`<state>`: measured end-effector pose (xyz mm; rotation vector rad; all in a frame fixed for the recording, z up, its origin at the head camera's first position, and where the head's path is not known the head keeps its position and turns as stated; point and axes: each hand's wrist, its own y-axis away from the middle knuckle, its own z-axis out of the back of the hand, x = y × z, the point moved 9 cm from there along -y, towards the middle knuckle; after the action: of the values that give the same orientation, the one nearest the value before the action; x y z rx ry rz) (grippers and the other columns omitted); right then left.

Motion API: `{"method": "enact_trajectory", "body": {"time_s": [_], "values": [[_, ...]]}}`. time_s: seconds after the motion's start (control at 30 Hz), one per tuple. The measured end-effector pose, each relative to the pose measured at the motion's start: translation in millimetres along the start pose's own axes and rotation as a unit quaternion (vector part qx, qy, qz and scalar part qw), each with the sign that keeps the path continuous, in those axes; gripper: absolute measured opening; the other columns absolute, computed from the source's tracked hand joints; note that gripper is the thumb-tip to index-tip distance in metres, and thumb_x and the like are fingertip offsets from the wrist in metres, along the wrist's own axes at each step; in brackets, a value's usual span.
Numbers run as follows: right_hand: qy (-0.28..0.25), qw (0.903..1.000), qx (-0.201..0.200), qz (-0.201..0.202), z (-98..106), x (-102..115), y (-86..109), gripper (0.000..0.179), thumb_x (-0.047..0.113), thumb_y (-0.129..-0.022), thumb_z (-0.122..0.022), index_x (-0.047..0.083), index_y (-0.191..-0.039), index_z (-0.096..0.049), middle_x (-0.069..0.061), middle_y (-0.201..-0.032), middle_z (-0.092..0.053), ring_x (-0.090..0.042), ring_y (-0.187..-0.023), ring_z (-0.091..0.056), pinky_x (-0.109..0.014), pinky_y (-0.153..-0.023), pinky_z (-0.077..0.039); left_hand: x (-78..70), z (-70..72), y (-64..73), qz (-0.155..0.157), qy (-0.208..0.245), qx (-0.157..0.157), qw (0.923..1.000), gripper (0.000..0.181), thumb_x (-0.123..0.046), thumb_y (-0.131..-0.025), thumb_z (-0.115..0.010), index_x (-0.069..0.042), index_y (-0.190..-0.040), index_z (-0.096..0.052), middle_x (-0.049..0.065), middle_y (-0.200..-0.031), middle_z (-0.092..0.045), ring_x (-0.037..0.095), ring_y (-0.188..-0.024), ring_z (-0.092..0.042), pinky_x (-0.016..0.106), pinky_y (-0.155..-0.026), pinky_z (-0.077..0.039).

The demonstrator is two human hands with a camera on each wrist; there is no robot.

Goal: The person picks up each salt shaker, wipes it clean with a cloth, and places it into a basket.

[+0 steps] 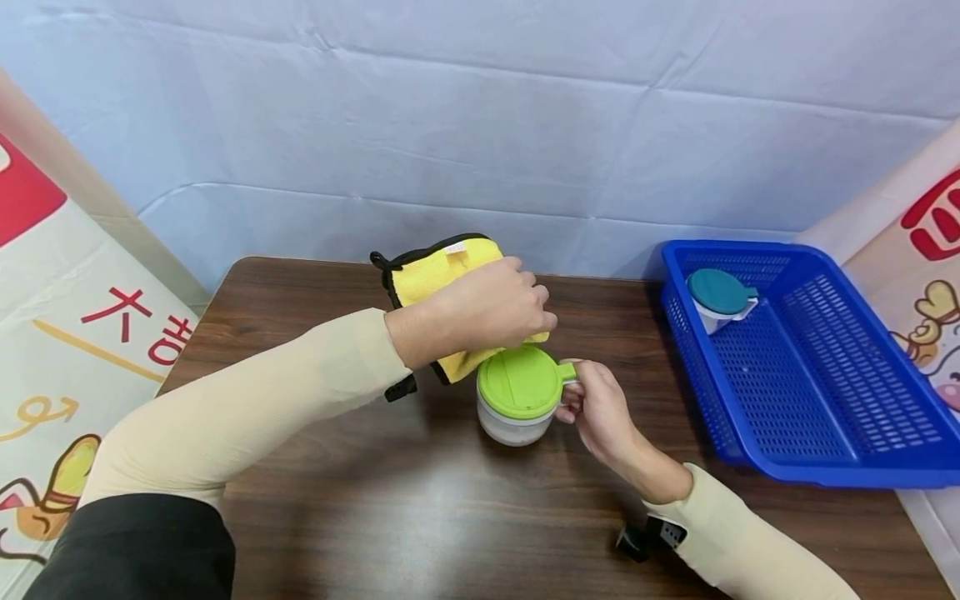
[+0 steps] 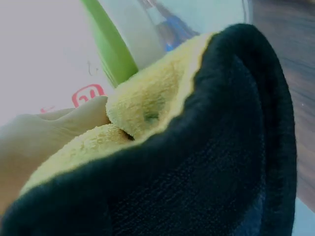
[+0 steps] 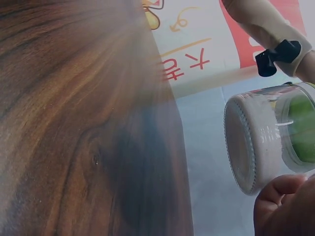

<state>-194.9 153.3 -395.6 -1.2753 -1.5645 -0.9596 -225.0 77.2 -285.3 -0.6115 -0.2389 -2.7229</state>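
Observation:
In the head view my right hand (image 1: 600, 408) grips the handle of a glass seasoning jar (image 1: 516, 427) with a light green lid (image 1: 521, 382). The right wrist view shows the clear jar (image 3: 266, 132) from its base, raised off the table, with pale contents near the bottom. My left hand (image 1: 487, 308) holds a yellow cloth (image 1: 427, 275) with black edging, bunched under the fingers at the far side of the lid. Close up in the left wrist view, the cloth (image 2: 152, 93) overlaps the jar and part of that hand.
A blue plastic basket (image 1: 832, 475) stands at the right of the brown wooden table (image 1: 360, 500). Inside its far left corner sits another jar with a teal lid (image 1: 717, 290). A pale sheet (image 1: 480, 125) hangs behind the table, and printed sheets flank both sides.

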Motion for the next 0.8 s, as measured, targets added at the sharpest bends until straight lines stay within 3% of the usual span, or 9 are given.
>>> {"method": "enact_trajectory", "body": {"time_s": [0.17, 0.23, 0.4, 0.8], "values": [[0.000, 0.9998, 0.012, 0.014, -5, 8, 1.4, 0.030, 0.003, -0.095, -0.029, 0.008, -0.067, -0.021, -0.006, -0.063, -0.016, -0.019, -0.056, -0.015, -0.025, -0.051, -0.019, 21.6, -20.2, 3.6, 0.031, 0.035, 0.054, 0.9975, 0.024, -0.027, -0.105, -0.056, -0.024, -0.124, -0.071, 0.002, -0.105, -0.071, 0.023, -0.092, -0.067, 0.037, -0.080, -0.050], [0.001, 0.9997, 0.015, 0.019, -6, 12, 1.8, 0.030, 0.004, -0.095, -0.029, 0.008, -0.067, -0.021, -0.006, -0.063, -0.016, -0.019, -0.056, -0.015, -0.025, -0.050, -0.019, 30.4, -26.6, 6.7, 0.042, 0.041, 0.061, 0.9964, 0.024, -0.026, -0.103, -0.060, -0.023, -0.124, -0.071, 0.003, -0.104, -0.070, 0.023, -0.091, -0.067, 0.037, -0.080, -0.050], [0.000, 0.9997, 0.014, 0.019, -6, 14, 2.0, 0.029, 0.003, -0.095, -0.028, 0.008, -0.067, -0.021, -0.006, -0.063, -0.017, -0.018, -0.056, -0.016, -0.024, -0.050, -0.020, 42.2, -32.2, 12.3, 0.049, 0.042, 0.047, 0.9968, 0.022, -0.023, -0.099, -0.065, -0.021, -0.120, -0.072, 0.004, -0.099, -0.071, 0.023, -0.087, -0.067, 0.038, -0.077, -0.052], [-0.005, 0.9998, 0.001, 0.021, -1, 13, 0.4, 0.031, 0.003, -0.095, -0.028, 0.011, -0.066, -0.029, -0.002, -0.061, -0.019, -0.016, -0.055, -0.018, -0.024, -0.050, -0.020, 42.8, -35.9, 20.4, 0.047, 0.042, 0.038, 0.9973, 0.019, -0.029, -0.096, -0.068, -0.019, -0.111, -0.073, 0.003, -0.092, -0.070, 0.023, -0.081, -0.066, 0.037, -0.072, -0.050]]}}
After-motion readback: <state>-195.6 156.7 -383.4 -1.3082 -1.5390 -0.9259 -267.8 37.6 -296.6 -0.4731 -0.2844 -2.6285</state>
